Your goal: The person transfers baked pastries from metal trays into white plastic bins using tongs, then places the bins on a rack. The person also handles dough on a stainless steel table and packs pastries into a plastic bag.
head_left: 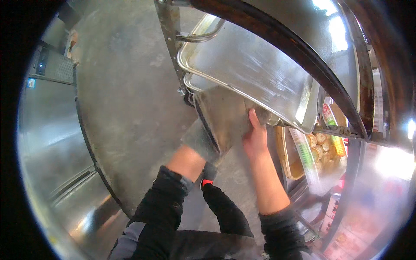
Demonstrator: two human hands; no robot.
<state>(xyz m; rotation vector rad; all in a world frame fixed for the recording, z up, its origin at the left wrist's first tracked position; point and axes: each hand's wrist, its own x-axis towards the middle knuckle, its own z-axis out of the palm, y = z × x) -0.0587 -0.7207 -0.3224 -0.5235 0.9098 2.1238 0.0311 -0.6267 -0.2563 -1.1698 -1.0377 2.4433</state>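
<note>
A grey-brown, flat-faced metal baking tray (223, 112) is tilted in front of me, with a dark edge down its left side. My right hand (255, 136) grips its right part, the thumb lying on the near face and the fingers hidden behind. My left forearm (186, 162) reaches to the tray's lower left, next to a greyish blurred patch; the left hand itself is hidden. Just above and beyond, shiny aluminium sheet pans (260, 56) sit in a metal rack (169, 39). The tray's far end meets the underside of the lower pan.
Dark curved rack bars (299, 52) cross the upper right. Lower right, a tan tray (284, 151) and round pale baked pieces (320, 149) lie beside plastic packaging (307, 160). A stainless steel cabinet (56, 130) lines the left. Grey floor (117, 86) lies between.
</note>
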